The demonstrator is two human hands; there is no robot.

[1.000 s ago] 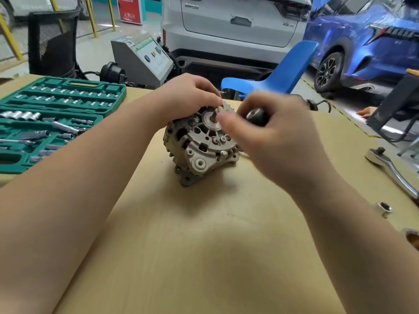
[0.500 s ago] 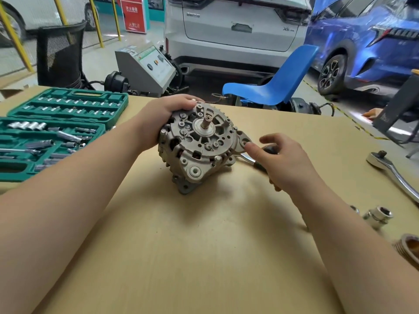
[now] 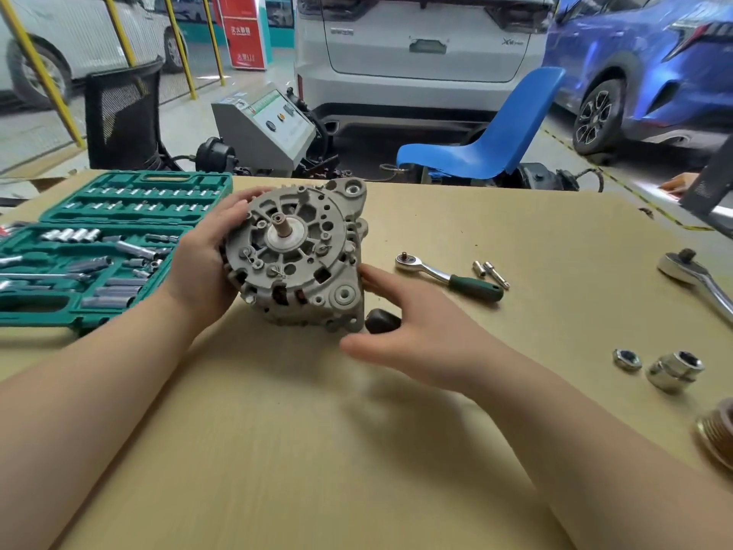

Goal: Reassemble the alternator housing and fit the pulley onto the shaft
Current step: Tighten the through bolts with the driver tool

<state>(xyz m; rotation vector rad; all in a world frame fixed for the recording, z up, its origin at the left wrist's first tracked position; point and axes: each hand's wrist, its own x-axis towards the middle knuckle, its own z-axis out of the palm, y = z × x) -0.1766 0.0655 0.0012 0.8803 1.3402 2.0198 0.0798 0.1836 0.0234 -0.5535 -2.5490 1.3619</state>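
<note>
Tilted up since half a second ago: alternator (image 3: pixel 299 256) raised, shaft (image 3: pixel 284 228) facing camera.
Left hand (image 3: pixel 206 264) grips housing; right hand (image 3: pixel 412 331), fingers apart, steadies it. Pulley (image 3: pixel 720 432) still on desk (image 3: pixel 317 450).

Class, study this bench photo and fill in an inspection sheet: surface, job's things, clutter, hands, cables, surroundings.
Surface: tan table, bare in front.
Job's things: alternator tilted, shaft bare; pulley at right edge.
Clutter: green socket set, small ratchet, two bits, large ratchet, nut, socket, black handle.
Hands: left hand grips the alternator; right hand open, fingers touching it.
Cables: on the floor behind.
Surroundings: blue chair, grey machine, parked cars.
</note>
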